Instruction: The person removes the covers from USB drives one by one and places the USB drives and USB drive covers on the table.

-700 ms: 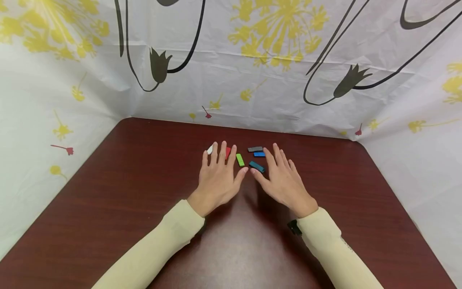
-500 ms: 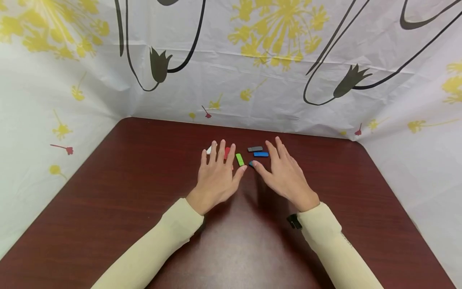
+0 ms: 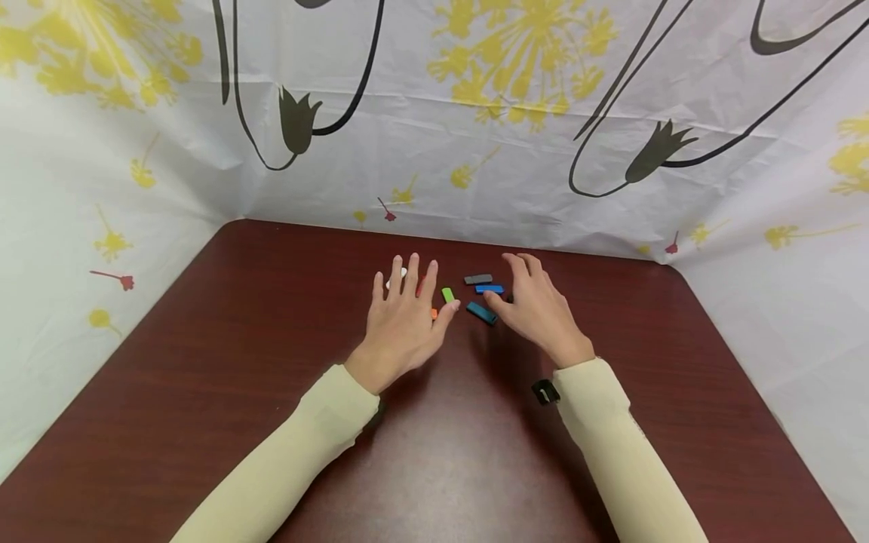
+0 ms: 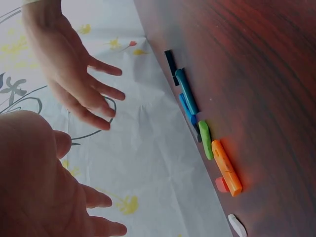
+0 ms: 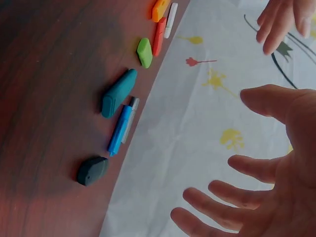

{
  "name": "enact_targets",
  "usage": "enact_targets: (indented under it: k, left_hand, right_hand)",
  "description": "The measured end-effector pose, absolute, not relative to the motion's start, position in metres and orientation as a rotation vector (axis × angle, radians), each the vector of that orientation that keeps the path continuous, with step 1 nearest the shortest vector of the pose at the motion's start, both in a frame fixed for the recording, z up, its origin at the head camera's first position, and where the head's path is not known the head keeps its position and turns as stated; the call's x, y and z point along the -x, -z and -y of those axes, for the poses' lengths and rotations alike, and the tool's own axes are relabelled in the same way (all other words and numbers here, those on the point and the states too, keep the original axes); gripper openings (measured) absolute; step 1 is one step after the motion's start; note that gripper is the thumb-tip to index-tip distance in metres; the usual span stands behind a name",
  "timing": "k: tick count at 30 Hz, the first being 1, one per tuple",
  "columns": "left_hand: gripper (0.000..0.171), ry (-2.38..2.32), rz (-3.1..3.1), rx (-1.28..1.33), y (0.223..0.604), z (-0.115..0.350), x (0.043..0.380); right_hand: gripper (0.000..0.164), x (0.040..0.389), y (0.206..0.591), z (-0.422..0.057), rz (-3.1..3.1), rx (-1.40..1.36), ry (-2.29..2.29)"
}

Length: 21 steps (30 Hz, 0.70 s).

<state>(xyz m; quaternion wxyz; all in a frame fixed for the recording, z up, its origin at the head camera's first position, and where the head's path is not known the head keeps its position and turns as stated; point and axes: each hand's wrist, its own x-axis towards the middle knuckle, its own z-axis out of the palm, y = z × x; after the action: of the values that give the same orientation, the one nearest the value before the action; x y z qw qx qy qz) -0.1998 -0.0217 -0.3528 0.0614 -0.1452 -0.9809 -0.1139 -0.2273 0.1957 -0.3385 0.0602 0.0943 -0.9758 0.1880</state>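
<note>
So both hands are just hanging over the counter here, holding nothing. Left hand is in the middle of the head view with its fingers straight and fanned wide. Right hand sits a bit right of it, fingers gently bent, thumb well apart from the rest. Both wrist views show them up off the surface, so where the left thumb seems to cover the near end of the green stick, I'd say that's only the camera angle.

The little sticks lie in a loose bunch around upper middle of the head view. Teal stick lies slanted near the right thumb, with the blue stick and grey stick side by side above it; can't tell if those two touch. A black piece shows at lower left of the right wrist view. Orange stick, red stick and white stick are mostly hidden under the left hand from above. They're all lying flat, probably why nothing needs steadying, and my guess is the spread fingers keep both hands ready without nudging anything.
</note>
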Motion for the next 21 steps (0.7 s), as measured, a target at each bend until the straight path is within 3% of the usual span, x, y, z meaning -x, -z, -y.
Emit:
enact_targets:
  k: [6, 14, 21]
  left_hand:
    - [0.078, 0.35, 2.962, 0.438, 0.352, 0.022, 0.2]
    - [0.078, 0.348, 2.97, 0.439, 0.351, 0.023, 0.199]
    - [0.077, 0.35, 2.973, 0.438, 0.351, 0.023, 0.199]
  right_hand:
    - [0.073, 0.239, 0.345, -0.194, 3.01, -0.264, -0.588]
    - [0.05, 0.247, 0.354, -0.199, 3.086, -0.3, -0.564]
    - [0.043, 0.25, 0.363, -0.195, 3.26, -0.323, -0.491]
